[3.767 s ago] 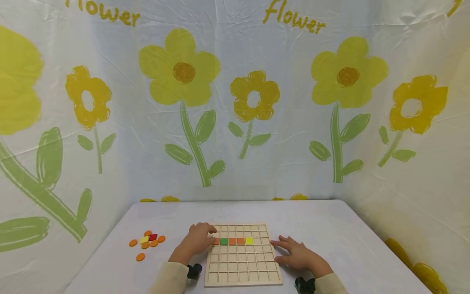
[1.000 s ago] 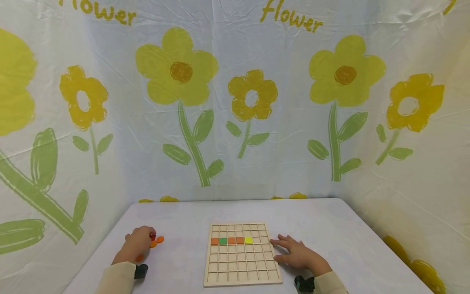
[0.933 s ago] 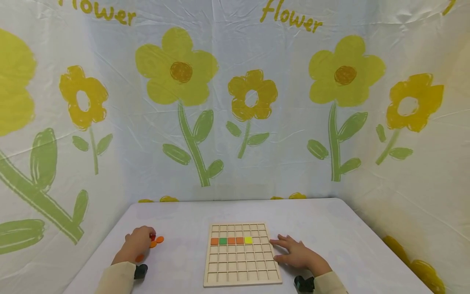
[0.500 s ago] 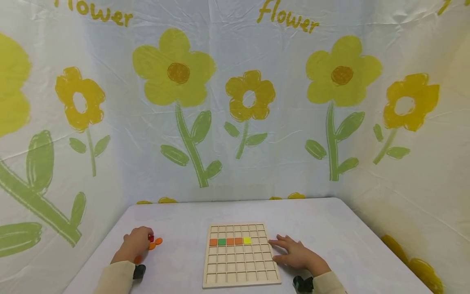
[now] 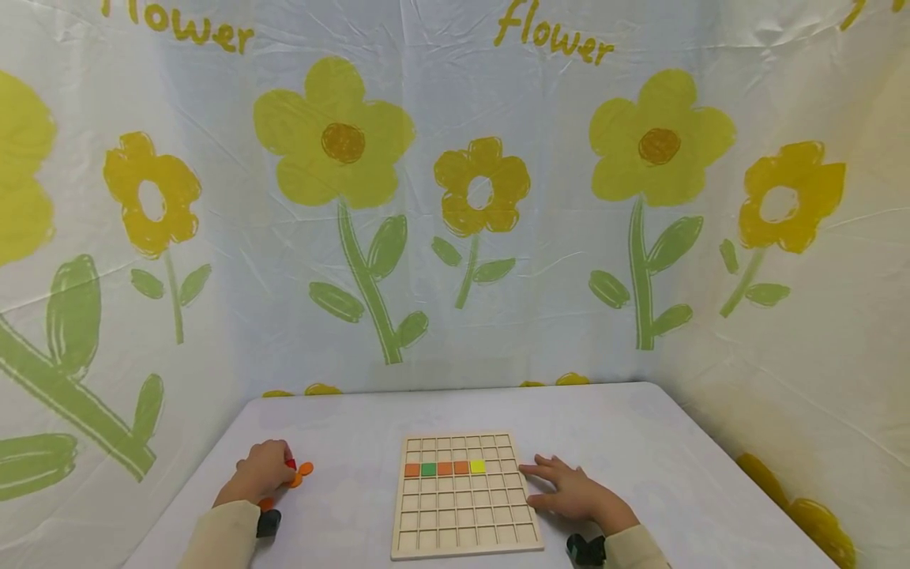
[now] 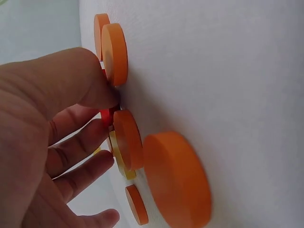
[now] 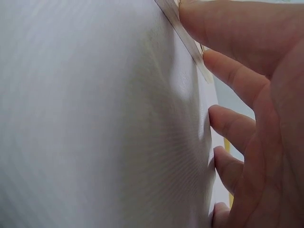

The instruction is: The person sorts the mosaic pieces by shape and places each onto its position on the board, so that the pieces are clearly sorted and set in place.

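Observation:
At the table's left side my left hand (image 5: 263, 469) pinches a red square tile (image 5: 291, 465) between thumb and fingers. Seen from the left wrist, that red tile (image 6: 105, 116) shows partly behind the thumb. Orange round discs (image 6: 178, 178) and a yellow tile (image 6: 126, 164) lie right beside the fingers; the head view has some of them hidden under the hand. Spread and fairly straight, the fingers of my right hand (image 5: 572, 491) rest at the right edge of a wooden grid board (image 5: 465, 539). The right wrist view has its thumb and a fingertip at the board's edge (image 7: 187, 40).
Near the board's top, one row holds an orange tile (image 5: 412, 470), a green tile (image 5: 428, 469), two more orange tiles (image 5: 453, 468) and a yellow tile (image 5: 478, 467). A flower-printed curtain (image 5: 554, 316) encloses the white table (image 5: 583, 419) at the back and sides.
My left hand has gone from the row's left end on the board to the pieces at left, where it now pinches the red tile. My right hand keeps its place.

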Demonstrator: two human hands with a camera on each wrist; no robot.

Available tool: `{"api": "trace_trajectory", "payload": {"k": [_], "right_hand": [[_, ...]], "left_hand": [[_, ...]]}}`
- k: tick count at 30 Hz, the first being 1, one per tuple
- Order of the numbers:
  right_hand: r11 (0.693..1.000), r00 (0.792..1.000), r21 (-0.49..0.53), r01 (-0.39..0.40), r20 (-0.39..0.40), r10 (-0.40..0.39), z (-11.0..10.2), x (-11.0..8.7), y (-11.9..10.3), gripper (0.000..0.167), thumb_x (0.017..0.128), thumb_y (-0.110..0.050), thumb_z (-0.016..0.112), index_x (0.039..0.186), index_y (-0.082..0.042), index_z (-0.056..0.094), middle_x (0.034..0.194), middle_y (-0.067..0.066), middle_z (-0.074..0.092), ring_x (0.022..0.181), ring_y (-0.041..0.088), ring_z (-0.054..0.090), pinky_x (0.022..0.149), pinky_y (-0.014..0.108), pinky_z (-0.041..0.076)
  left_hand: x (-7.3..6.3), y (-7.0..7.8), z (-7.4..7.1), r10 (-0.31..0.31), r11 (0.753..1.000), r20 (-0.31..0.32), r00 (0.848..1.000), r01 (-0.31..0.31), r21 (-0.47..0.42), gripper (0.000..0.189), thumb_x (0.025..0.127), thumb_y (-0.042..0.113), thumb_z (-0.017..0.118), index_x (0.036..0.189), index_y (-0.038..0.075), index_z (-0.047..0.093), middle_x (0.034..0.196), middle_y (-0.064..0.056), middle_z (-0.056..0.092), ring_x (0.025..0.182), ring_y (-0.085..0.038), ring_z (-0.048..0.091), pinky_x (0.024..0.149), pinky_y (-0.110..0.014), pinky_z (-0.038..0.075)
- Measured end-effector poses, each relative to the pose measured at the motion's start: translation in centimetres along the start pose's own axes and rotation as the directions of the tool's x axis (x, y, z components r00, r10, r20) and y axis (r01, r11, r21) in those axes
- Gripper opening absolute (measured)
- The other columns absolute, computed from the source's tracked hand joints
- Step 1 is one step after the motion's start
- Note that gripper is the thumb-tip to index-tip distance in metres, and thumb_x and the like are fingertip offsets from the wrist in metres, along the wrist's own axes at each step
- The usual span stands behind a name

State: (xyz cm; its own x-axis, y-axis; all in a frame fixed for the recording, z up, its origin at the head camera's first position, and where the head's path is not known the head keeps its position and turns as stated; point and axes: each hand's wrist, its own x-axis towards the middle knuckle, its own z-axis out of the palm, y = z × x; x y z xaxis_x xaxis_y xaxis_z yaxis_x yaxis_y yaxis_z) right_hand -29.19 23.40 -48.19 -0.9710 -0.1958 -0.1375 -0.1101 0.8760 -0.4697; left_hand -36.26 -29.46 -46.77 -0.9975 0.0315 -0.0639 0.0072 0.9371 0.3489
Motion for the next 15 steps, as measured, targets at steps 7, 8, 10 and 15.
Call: {"api": "trace_trajectory", "payload": {"k": [7,8,10,15], "right_hand": [[1.0,1.0,0.0,0.002,0.002,-0.002,-0.02,-0.06,-0.06,0.063,0.081,-0.054,0.068,0.136,-0.025,0.056,0.152,0.012,0.041,0.143,0.045,0.026,0.108,0.073,0.014],[1.0,1.0,-0.002,0.001,0.003,-0.001,-0.02,-0.05,-0.05,0.063,0.081,-0.054,0.068,0.136,-0.025,0.056,0.152,0.012,0.041,0.143,0.045,0.026,0.108,0.073,0.014],[1.0,1.0,-0.005,-0.001,0.004,0.001,-0.02,0.02,-0.01,0.063,0.081,-0.054,0.067,0.136,-0.025,0.056,0.152,0.012,0.041,0.143,0.044,0.026,0.108,0.073,0.014],[1.0,1.0,-0.003,-0.001,0.007,0.001,0.02,0.14,0.12,0.064,0.081,-0.055,0.067,0.136,-0.025,0.055,0.152,0.012,0.041,0.144,0.044,0.026,0.108,0.073,0.014]], "left_hand": [[-0.02,0.03,-0.11,0.014,1.0,-0.012,1.0,-0.013,0.016,0.023,0.079,0.018,0.072,0.091,0.004,0.059,0.079,-0.005,0.058,0.075,-0.023,0.051,0.072,-0.045,0.041],[0.05,0.03,-0.13,0.018,1.0,-0.016,1.0,-0.018,0.017,0.022,0.078,0.018,0.072,0.091,0.004,0.059,0.079,-0.005,0.059,0.076,-0.023,0.051,0.072,-0.045,0.04],[0.24,0.04,-0.15,0.03,0.999,-0.025,0.999,-0.029,0.021,0.022,0.079,0.018,0.07,0.091,0.004,0.06,0.08,-0.004,0.059,0.077,-0.023,0.051,0.073,-0.046,0.041],[0.67,0.6,-0.17,0.06,0.997,-0.033,0.998,-0.059,0.045,0.024,0.082,0.019,0.07,0.097,0.003,0.061,0.079,-0.003,0.06,0.078,-0.023,0.052,0.074,-0.045,0.041]]}}
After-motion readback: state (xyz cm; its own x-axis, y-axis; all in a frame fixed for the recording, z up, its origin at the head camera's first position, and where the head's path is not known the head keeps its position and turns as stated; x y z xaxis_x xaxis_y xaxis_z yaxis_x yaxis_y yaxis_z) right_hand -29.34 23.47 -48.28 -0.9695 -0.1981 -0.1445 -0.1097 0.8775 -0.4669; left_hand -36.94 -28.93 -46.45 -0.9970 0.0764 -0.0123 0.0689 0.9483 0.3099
